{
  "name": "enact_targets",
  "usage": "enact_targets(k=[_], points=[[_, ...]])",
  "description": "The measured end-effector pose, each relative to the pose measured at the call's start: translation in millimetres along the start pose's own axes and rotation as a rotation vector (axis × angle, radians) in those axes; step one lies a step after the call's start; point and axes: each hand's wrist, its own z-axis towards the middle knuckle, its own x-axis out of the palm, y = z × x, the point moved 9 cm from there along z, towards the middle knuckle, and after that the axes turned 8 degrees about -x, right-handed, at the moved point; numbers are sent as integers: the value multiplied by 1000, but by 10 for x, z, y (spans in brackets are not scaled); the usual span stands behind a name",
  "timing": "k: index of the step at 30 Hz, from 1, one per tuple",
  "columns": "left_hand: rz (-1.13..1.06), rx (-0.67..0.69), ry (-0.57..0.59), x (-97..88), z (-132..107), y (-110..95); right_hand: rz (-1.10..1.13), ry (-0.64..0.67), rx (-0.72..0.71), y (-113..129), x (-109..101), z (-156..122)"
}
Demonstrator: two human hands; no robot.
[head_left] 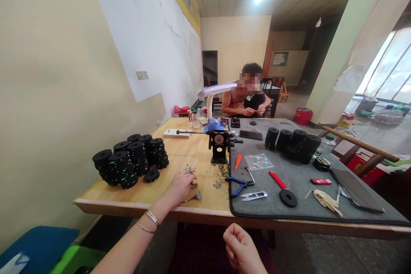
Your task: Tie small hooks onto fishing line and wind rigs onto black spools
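Observation:
My left hand (181,186) reaches over the wooden tabletop, its fingers bent down together at the near edge of a small pile of multicoloured beads (190,168). The fingertips are partly hidden, so whatever they pinch is not visible. Just below that hand lies a little greyish tuft with a thin stem (196,196). My right hand (237,244) is curled into a fist in front of the table edge; anything inside it stays hidden. Scattered small dark and metallic pieces (220,177) lie right of the left hand, below a black hand-crank winder (219,147).
Stacked black foam spools (122,160) stand at the left, with more spools (292,143) on the grey mat (257,165). Blue pliers (239,186), thread snips (254,196) and a tablet (356,190) lie there too. Behind a desk lamp (216,90) sits another person (245,102).

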Motion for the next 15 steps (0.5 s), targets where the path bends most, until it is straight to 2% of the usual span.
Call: enact_targets(k=[4,6,8,10,12,15], points=[[-165,-89,-44,-141,53,3,22,-21,-20,12,-22,-12],[-266,-135,-39,-177,-16,-69,32,-33,-32,42,-23,-22],[-375,-176,2,-130,-166,-199,38,-39,-39,90,-9,-44],[-502,-225,86,18,-385,-356,37,-46,-48,154,11,-80],[-871,-429,284,354,-675,-446,31,-47,-59,217,35,-122],[-1127,-605,375,703,-1035,-586,-4,-34,-55,262,71,-177]])
